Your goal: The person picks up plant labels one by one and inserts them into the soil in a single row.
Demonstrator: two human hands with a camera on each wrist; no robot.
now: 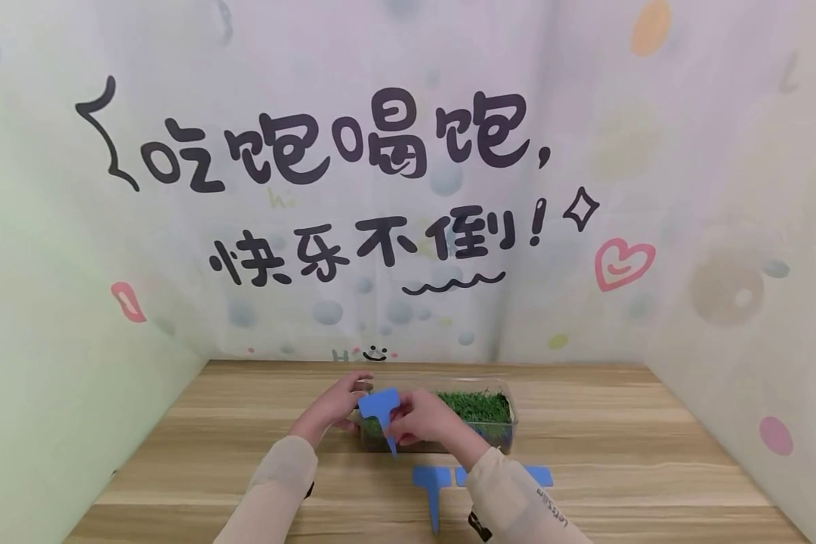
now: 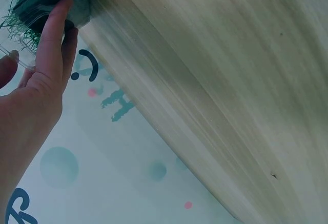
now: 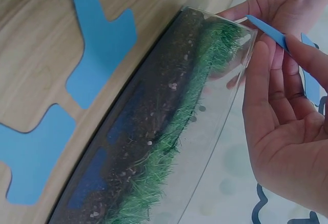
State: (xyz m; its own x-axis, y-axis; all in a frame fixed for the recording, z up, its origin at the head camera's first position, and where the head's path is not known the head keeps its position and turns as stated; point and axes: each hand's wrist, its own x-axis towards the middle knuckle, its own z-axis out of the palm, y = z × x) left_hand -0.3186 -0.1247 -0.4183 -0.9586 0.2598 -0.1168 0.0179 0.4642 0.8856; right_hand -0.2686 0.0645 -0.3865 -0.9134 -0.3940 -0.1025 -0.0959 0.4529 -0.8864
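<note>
A clear rectangular planter box point(image 1: 472, 447) filled with dark soil and green grass point(image 1: 479, 406) stands at the back of the table. My left hand point(image 1: 335, 404) grips its left end, with fingers on both sides. My right hand point(image 1: 421, 417) pinches a blue T-shaped plant label point(image 1: 379, 404) between thumb and fingers, over the box's left end. Its stem points down, and its tip appears in front of the box in the head view. Another plant label point(image 1: 433, 483) lies on the table before the box, beside more blue labels point(image 3: 36, 155) partly hidden by my right arm.
The wood-grain table point(image 1: 619, 431) extends to both sides of the box. A printed fabric backdrop point(image 1: 408, 325) rises behind its back edge, and pale walls stand at left and right.
</note>
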